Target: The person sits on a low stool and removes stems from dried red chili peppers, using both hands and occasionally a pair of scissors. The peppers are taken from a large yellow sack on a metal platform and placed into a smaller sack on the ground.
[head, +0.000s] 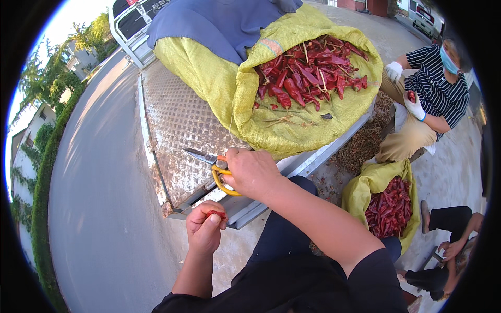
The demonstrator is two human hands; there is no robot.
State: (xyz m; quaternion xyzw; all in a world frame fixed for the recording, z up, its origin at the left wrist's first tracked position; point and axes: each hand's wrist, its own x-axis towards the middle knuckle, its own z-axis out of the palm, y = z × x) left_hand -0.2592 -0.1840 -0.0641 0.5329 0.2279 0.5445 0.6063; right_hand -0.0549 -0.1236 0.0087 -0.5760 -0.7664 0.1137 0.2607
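My left hand (204,227) is closed around a dried red chili pepper (216,214), part of which shows between thumb and fingers. My right hand (252,172) grips scissors (225,182) with yellow-orange handles, over the corner of the rusty truck bed. Their pointed metal blades (199,155) point to the left and look nearly closed together. Beyond my hands a yellow woven sack (282,139) lies on the bed, its mouth spread wide around many red chili peppers (305,74) and some loose stems (287,119).
Blue cloth (207,23) covers the big sack's back. Right of the truck bed (176,117), a second yellow sack (354,189) holds peppers beside piled stems (362,144). A masked, gloved person (434,86) sits at the right holding a pepper; another person's arms and legs (450,234) show at lower right.
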